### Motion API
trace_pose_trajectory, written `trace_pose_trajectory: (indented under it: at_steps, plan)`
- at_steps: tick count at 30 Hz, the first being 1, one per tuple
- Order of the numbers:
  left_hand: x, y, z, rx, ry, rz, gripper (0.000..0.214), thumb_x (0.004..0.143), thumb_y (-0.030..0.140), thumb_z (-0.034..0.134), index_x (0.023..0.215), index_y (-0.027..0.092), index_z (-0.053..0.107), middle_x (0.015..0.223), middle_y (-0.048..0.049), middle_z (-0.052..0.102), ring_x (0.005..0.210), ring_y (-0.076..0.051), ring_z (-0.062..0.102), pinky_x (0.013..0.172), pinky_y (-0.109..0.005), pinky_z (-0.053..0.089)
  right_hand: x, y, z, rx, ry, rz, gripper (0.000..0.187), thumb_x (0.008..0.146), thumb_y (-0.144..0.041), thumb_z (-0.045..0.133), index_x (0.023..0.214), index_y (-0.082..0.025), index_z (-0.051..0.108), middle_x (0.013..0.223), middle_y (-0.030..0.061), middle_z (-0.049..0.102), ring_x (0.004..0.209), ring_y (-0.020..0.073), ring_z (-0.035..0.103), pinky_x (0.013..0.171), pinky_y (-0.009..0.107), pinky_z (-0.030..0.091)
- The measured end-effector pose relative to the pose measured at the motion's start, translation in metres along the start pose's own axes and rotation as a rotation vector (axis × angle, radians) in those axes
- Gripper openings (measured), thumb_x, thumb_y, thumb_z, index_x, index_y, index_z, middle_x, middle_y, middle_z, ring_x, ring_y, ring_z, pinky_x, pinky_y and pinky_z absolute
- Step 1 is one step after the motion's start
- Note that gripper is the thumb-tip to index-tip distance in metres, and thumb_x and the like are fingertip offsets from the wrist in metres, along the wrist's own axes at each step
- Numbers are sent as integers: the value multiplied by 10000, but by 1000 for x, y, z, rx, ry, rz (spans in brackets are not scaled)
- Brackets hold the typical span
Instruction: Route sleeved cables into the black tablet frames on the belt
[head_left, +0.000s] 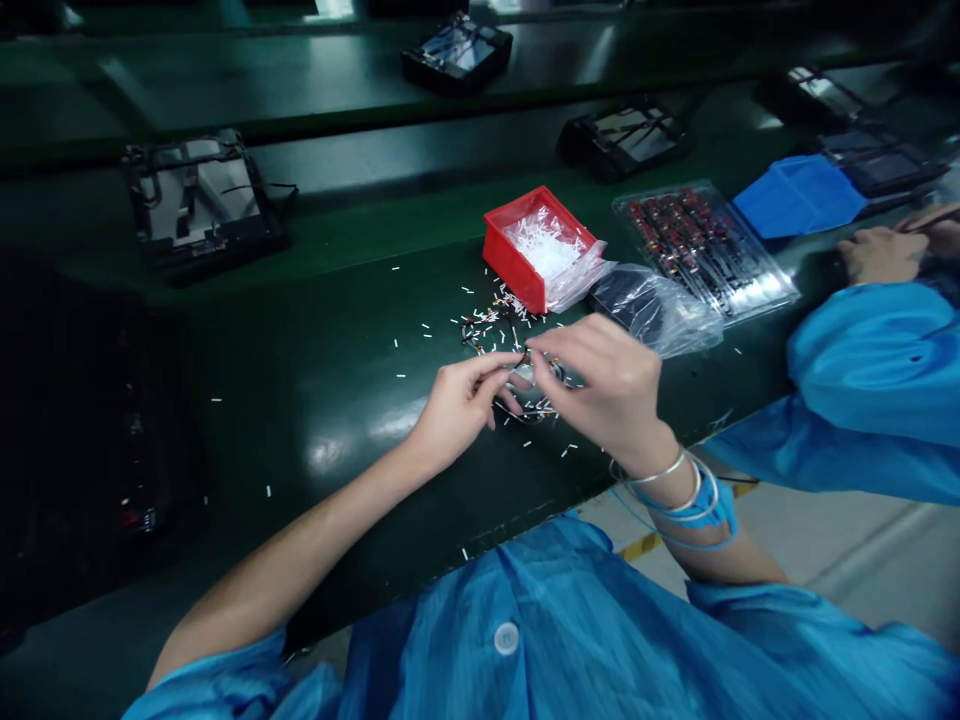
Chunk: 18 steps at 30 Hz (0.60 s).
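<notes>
Over the green work surface, my left hand (466, 400) pinches a thin dark wire (523, 358) between thumb and forefinger. My right hand (600, 372) comes in from the right, its thumb and forefinger closed at the same wire's end. Whether a small white sleeve is also in that pinch is too small to tell. Below and behind the fingers lie more thin wires (536, 408) and many loose white tube pieces (501, 312). Just beyond the hands stands a red bin (517, 262) holding a plastic bag of white tube pieces (546, 243).
Right of the bin are a crumpled clear bag (660, 305), a clear tray (780, 290) of red-and-black wired parts and a blue bin (801, 195). A co-worker's hand (885, 255) is at far right. Black device housings (206, 200) sit along the back; a dark bulky object stands left.
</notes>
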<state>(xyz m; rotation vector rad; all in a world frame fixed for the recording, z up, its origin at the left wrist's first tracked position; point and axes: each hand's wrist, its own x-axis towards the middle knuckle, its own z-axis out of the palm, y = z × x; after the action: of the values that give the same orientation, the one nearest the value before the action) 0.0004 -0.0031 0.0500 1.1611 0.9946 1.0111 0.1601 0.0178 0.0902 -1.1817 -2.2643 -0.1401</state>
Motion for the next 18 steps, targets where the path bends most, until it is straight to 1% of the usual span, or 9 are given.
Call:
trace_pose_trajectory:
  at_steps: [2,4,6,7,9,11,13,15,18]
  plan:
    - [4,1,-5,-97,31,-71,187,854,122,489,968,83,631,776,-80,699,546,-134,652,376,-187,437,17,19,2,-57,11,112,208,875,-192,491,857,-218,697,776,45,693,747,185,611,706,347,495]
    - [7,3,-10,-148,67,-112,165,852,126,503,972,70,603,778,-97,702,551,-144,662,376,-190,449,33,40,7,-124,35,222,245,882,-165,449,924,-198,688,819,69,678,795,210,604,737,377,482]
    - [10,5,-14,-186,101,-131,204,848,124,519,1038,70,568,803,-102,709,596,-159,681,386,-192,468,44,54,14,-173,17,250,232,862,-144,462,895,-182,689,868,92,674,875,245,597,763,404,470]
    - [10,5,-15,-203,109,-135,241,845,121,523,1081,74,545,823,-103,712,629,-168,691,398,-195,483,46,55,18,-176,10,234,212,858,-154,481,868,-181,691,872,94,677,884,254,594,761,410,468]
    - [11,5,-17,-228,115,-130,308,845,116,527,1150,83,502,864,-105,715,694,-181,704,438,-207,519,43,46,25,-120,21,129,192,870,-186,504,836,-188,694,858,78,692,853,236,594,745,393,474]
    - [12,5,-17,-234,110,-111,364,844,108,525,1203,86,468,869,-99,714,735,-187,708,489,-223,552,32,26,29,-7,56,-46,194,886,-194,513,832,-178,699,829,64,707,797,196,594,726,349,490]
    - [12,5,-17,-228,109,-82,405,837,94,525,1235,93,450,825,-72,707,753,-183,704,531,-226,569,20,7,31,66,54,-181,185,884,-181,527,820,-171,700,815,61,712,773,175,587,699,317,497]
    - [12,5,-16,-211,113,-52,433,828,75,522,1254,108,448,778,-39,691,741,-165,693,551,-216,573,12,-6,32,68,43,-247,186,879,-166,531,805,-169,702,806,63,710,758,172,577,667,306,494]
    - [10,5,-14,-152,124,-40,483,822,35,487,1293,131,444,790,-18,684,654,-114,652,553,-197,567,8,-13,30,7,23,-255,199,878,-172,527,786,-163,702,799,72,703,749,180,564,634,307,474]
